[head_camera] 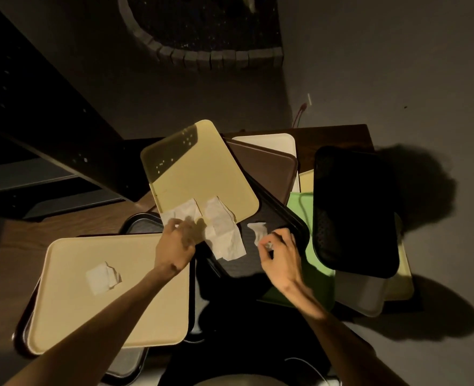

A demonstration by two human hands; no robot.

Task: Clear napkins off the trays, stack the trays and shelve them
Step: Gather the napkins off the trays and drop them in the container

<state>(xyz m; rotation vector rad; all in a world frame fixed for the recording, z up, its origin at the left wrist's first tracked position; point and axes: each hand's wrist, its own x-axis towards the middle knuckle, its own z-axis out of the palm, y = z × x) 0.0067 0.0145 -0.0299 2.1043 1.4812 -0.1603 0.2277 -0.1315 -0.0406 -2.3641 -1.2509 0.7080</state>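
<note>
Several trays lie overlapped on a wooden table (13, 246). A yellow tray (196, 168) at the centre carries a large crumpled white napkin (224, 229) that hangs over onto a black tray (247, 263). My left hand (178, 240) pinches the left part of this napkin (176, 214). My right hand (281, 252) closes its fingertips on a small white napkin (258, 231) lying on the black tray. A cream tray (105, 302) at the front left holds another folded napkin (102, 277).
More trays spread to the right: a brown tray (266, 168), a white tray (274, 140), a green tray (302, 213), a black perforated tray (355, 207) and pale ones beneath. A dark metal shelf unit (35, 121) stands at the left. Grey floor (397, 65) surrounds the table.
</note>
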